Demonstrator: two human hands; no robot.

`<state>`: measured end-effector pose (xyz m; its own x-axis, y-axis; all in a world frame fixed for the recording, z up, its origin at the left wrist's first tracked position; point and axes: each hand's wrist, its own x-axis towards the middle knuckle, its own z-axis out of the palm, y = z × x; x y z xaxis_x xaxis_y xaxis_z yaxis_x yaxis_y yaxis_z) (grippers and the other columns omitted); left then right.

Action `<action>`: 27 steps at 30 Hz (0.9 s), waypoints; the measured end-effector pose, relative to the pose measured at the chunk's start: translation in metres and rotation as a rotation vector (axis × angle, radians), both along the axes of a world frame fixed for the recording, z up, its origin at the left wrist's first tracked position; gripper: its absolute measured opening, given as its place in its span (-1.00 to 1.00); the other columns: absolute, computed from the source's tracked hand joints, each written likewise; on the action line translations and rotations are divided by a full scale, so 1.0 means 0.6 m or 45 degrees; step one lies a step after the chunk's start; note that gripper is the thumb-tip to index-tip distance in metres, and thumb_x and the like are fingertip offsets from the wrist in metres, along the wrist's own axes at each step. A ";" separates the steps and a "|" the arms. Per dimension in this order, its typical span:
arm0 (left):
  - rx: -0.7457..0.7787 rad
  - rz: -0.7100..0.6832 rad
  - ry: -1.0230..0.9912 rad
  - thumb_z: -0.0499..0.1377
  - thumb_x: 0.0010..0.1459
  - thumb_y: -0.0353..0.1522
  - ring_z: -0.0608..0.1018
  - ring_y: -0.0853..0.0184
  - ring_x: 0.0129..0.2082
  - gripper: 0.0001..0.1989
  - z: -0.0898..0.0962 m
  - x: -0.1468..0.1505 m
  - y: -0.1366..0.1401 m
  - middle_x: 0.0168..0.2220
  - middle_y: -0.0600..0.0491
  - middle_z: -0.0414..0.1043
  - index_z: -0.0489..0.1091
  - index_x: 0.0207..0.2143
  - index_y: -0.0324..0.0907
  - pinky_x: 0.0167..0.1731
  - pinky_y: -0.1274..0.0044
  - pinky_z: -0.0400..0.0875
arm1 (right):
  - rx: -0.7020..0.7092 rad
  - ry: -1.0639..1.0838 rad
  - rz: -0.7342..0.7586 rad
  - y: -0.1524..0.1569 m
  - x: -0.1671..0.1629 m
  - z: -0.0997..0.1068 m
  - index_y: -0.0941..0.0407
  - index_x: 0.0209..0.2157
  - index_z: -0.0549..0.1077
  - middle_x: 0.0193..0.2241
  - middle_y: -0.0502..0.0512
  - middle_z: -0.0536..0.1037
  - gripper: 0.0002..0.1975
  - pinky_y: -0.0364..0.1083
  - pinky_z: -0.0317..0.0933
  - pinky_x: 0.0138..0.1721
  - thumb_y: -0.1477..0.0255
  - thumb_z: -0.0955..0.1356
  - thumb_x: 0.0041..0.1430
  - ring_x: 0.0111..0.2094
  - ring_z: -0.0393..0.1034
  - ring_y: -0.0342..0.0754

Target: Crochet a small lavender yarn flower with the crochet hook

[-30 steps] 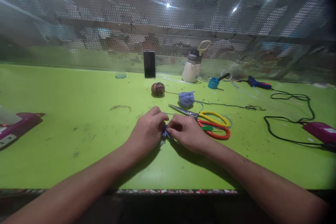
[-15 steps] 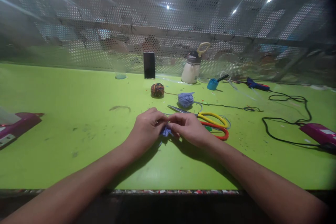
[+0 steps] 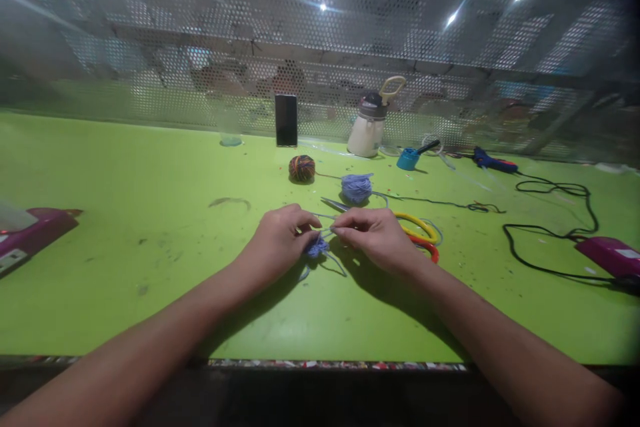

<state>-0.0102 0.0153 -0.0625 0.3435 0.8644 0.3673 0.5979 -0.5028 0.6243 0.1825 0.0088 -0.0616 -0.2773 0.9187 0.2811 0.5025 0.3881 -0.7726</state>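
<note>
Between thumb and fingers, my left hand (image 3: pixel 280 238) pinches a small knotted piece of periwinkle-blue yarn (image 3: pixel 317 249). Loose tails hang from that piece over the table. To its right, my right hand (image 3: pixel 376 237) is closed at the fingertips on a strand of the same yarn, drawn out a short way; whether a tool is in the pinch I cannot make out. A blue yarn ball (image 3: pixel 357 188) lies just beyond my hands, beside a dark multicoloured yarn ball (image 3: pixel 302 169). Scissors (image 3: pixel 419 227) with yellow and red handle loops lie partly behind my right hand.
On the green table (image 3: pixel 175 247) a phone (image 3: pixel 286 121) stands upright near a white bottle (image 3: pixel 367 130) and a blue pot (image 3: pixel 409 159). A blue glue gun (image 3: pixel 494 162) and a corded purple power strip (image 3: pixel 610 255) lie right; another purple strip (image 3: pixel 37 233) is left.
My right hand has moved right, away from my left, drawing a yarn strand out between them. More of the blue piece and its tails shows. The view has shifted slightly.
</note>
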 end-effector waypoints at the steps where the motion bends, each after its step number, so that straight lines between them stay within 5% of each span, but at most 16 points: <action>1: -0.027 -0.001 0.010 0.25 0.07 -0.47 0.49 0.27 -0.44 -0.92 0.003 -0.002 0.002 -0.42 -0.04 0.52 0.55 -0.38 -0.17 -0.38 0.39 0.38 | -0.001 -0.026 0.028 -0.001 0.004 0.002 0.19 -0.45 0.56 -0.56 0.08 0.52 -0.86 -0.10 0.23 -0.48 0.55 0.34 0.10 -0.53 0.34 -0.09; 7: -0.153 -0.026 0.101 0.22 0.06 -0.48 0.55 0.22 -0.42 -0.82 0.020 -0.020 0.013 -0.36 -0.12 0.59 0.57 -0.27 -0.22 -0.36 0.38 0.40 | 0.067 -0.207 0.191 -0.009 0.021 0.027 0.16 -0.47 0.55 -0.42 0.14 0.59 -0.85 -0.06 0.25 -0.34 0.63 0.34 0.04 -0.41 0.41 -0.04; 16: -0.227 -0.057 0.244 0.18 0.08 -0.42 0.52 0.24 -0.51 -0.74 0.003 -0.033 0.021 -0.45 -0.06 0.57 0.55 -0.16 -0.18 -0.48 0.46 0.33 | 0.064 -0.431 0.251 -0.003 0.032 0.023 0.15 -0.52 0.54 -0.49 0.10 0.56 -0.80 -0.08 0.23 -0.37 0.65 0.33 0.06 -0.44 0.39 -0.05; 27: -0.240 -0.006 0.266 0.13 0.06 -0.43 0.53 0.20 -0.45 -0.90 -0.004 -0.037 0.019 -0.51 -0.05 0.52 0.45 -0.45 -0.14 -0.56 0.52 0.24 | -0.022 -0.509 0.166 0.006 0.041 0.018 0.15 -0.52 0.57 -0.49 0.12 0.56 -0.80 -0.08 0.23 -0.39 0.68 0.34 0.01 -0.47 0.39 -0.05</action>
<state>-0.0322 0.0265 -0.0649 0.3988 0.9090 0.1211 0.7217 -0.3926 0.5701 0.2074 0.0122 -0.0508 -0.4759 0.8722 0.1127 0.7117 0.4573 -0.5333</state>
